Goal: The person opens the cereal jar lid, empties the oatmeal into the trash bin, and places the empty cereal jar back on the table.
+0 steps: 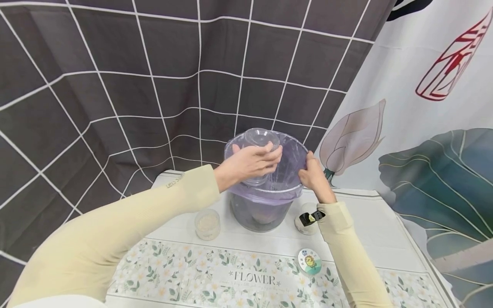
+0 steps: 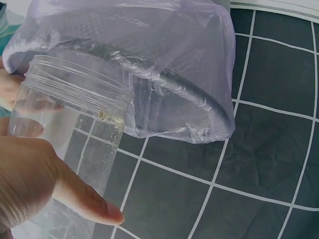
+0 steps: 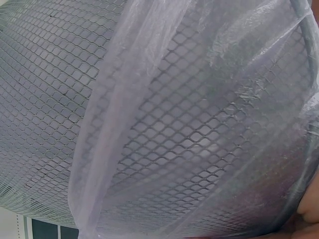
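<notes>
A clear plastic jar (image 1: 262, 136) is gripped in my left hand (image 1: 252, 161), its base up and its threaded mouth down inside the bin's opening. Seen from the left wrist, a few pale crumbs cling near the neck of the jar (image 2: 94, 144); the thumb lies along its side. The mesh bin (image 1: 246, 214) stands on the table, lined with a thin purple bag (image 1: 289, 160) folded over its rim. My right hand (image 1: 313, 175) holds the bin's right rim through the bag. The right wrist view shows mostly mesh (image 3: 60, 99) under the folded bag.
Left of the bin stands a small clear tub (image 1: 208, 224) with pale contents. Another container (image 1: 306, 224) sits by the right wrist, partly hidden. A round printed lid (image 1: 309, 262) lies on the flowered table cover (image 1: 185, 273). A dark checked curtain (image 1: 173, 94) hangs behind.
</notes>
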`<state>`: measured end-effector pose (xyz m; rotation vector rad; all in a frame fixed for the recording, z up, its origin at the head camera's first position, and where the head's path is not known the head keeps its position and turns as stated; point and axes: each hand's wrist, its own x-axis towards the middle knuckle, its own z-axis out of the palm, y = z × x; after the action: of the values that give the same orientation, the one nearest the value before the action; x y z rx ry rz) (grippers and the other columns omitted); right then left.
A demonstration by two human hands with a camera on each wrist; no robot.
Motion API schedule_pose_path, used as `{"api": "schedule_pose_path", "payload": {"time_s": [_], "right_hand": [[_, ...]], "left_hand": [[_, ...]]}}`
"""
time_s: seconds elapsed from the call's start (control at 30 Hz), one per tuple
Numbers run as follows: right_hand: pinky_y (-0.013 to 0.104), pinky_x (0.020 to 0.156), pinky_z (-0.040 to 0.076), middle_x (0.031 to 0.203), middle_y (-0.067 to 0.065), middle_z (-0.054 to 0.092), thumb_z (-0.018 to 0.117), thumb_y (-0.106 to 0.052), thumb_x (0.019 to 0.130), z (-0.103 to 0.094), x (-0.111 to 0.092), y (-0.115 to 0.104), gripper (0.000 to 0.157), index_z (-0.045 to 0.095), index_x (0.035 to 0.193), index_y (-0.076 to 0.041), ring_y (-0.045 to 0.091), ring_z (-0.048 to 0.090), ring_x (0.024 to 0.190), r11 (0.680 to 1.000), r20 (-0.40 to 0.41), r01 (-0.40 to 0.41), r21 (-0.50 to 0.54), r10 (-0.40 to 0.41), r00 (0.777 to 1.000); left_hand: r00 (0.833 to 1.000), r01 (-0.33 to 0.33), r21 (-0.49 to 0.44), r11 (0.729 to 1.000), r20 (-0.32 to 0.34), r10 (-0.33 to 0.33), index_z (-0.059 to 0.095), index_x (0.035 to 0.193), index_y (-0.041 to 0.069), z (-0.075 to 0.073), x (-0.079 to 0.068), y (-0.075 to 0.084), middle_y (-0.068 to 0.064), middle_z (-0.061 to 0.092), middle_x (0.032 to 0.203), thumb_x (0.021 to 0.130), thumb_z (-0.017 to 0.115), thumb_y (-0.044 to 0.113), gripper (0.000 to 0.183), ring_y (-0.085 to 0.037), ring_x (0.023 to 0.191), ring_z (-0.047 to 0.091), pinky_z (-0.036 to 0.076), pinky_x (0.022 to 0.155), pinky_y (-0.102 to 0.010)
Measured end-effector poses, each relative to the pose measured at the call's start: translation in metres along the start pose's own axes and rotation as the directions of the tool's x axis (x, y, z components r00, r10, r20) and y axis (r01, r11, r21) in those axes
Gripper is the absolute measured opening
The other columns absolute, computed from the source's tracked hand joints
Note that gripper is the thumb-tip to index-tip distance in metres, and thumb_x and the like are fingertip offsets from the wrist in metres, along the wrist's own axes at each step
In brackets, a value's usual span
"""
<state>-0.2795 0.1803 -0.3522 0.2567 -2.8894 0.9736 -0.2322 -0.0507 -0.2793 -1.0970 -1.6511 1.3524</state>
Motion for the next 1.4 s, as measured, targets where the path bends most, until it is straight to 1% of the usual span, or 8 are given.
{"api": "schedule_pose_path", "payload": {"time_s": [0.23,0.37,0.5,0.73,0.9,1.03,1.23,1.4], "right_hand": [[0.048,0.109,0.021,0.138,0.041,0.019,0.037,0.001,0.072,0.0002,-0.0006,-0.0004,0.075,0.004,0.137,0.019,0.046,0.025,0.129,1.000,0.009,-0.007,-0.013,0.007,1.000],[0.048,0.110,0.019,0.140,0.039,0.015,0.037,0.003,0.072,-0.0008,-0.0008,-0.0002,0.076,0.003,0.138,0.018,0.045,0.021,0.131,1.000,0.015,-0.013,0.005,0.013,1.000],[0.047,0.110,0.018,0.141,0.038,0.013,0.037,0.004,0.072,-0.0010,-0.0003,0.0003,0.075,0.003,0.138,0.018,0.044,0.020,0.132,1.000,0.013,-0.003,0.031,0.002,1.000],[0.047,0.110,0.017,0.141,0.038,0.013,0.038,0.003,0.072,-0.0006,-0.0010,-0.0001,0.076,0.002,0.138,0.017,0.044,0.020,0.131,1.000,0.025,-0.024,0.010,0.024,0.999],[0.048,0.111,0.016,0.143,0.037,0.011,0.037,0.001,0.073,-0.0004,-0.0036,0.0024,0.076,0.002,0.138,0.017,0.045,0.016,0.132,0.999,0.037,-0.039,-0.008,0.039,0.999],[0.048,0.111,0.016,0.143,0.037,0.010,0.037,0.001,0.072,-0.0005,-0.0038,0.0027,0.076,0.002,0.138,0.017,0.045,0.016,0.132,0.999,0.038,-0.032,-0.008,0.033,0.999],[0.047,0.110,0.019,0.141,0.038,0.015,0.037,0.003,0.071,-0.0008,-0.0011,0.0009,0.077,0.001,0.137,0.018,0.044,0.021,0.131,1.000,0.027,-0.015,-0.005,0.016,1.000],[0.047,0.110,0.019,0.140,0.039,0.015,0.037,0.002,0.072,-0.0012,0.0007,0.0000,0.076,0.002,0.137,0.018,0.044,0.021,0.131,1.000,0.026,-0.010,-0.008,0.011,1.000]], "left_hand": [[0.999,-0.041,0.044,0.998,0.011,0.040,0.041,0.124,0.027,-0.0012,0.0013,0.0033,0.002,0.037,0.137,0.042,0.082,-0.012,0.100,-0.017,0.130,0.026,0.023,0.098,-0.033],[0.998,-0.057,0.066,0.996,0.025,0.055,0.039,0.126,0.028,-0.0024,0.0013,0.0027,0.001,0.036,0.138,0.043,0.082,-0.013,0.103,-0.018,0.131,0.025,0.023,0.099,-0.034],[0.997,-0.070,0.073,0.995,0.032,0.068,0.038,0.127,0.029,-0.0034,0.0013,0.0014,0.001,0.035,0.138,0.043,0.081,-0.014,0.104,-0.019,0.131,0.024,0.023,0.099,-0.034],[0.993,-0.113,0.114,0.987,0.049,0.108,0.034,0.130,0.026,-0.0045,0.0009,0.0016,-0.003,0.032,0.139,0.045,0.082,-0.014,0.105,-0.021,0.132,0.022,0.023,0.101,-0.035],[0.992,-0.117,0.103,0.988,0.047,0.113,0.035,0.130,0.023,-0.0033,-0.0001,0.0040,-0.005,0.033,0.138,0.040,0.075,-0.025,0.109,-0.023,0.132,0.022,0.023,0.100,-0.037],[0.993,-0.118,0.130,0.985,0.046,0.112,0.035,0.132,0.020,-0.0036,-0.0001,0.0018,-0.007,0.033,0.137,0.040,0.072,-0.028,0.111,-0.024,0.131,0.022,0.023,0.100,-0.038],[0.995,-0.102,0.150,0.983,0.014,0.101,0.039,0.125,0.020,-0.0058,0.0010,-0.0034,-0.004,0.035,0.135,0.039,0.071,-0.029,0.104,-0.022,0.130,0.024,0.023,0.099,-0.037],[0.996,-0.090,0.127,0.988,0.025,0.087,0.038,0.125,0.019,-0.0040,0.0007,-0.0039,-0.005,0.035,0.136,0.041,0.076,-0.024,0.101,-0.023,0.131,0.024,0.023,0.099,-0.036]]}}
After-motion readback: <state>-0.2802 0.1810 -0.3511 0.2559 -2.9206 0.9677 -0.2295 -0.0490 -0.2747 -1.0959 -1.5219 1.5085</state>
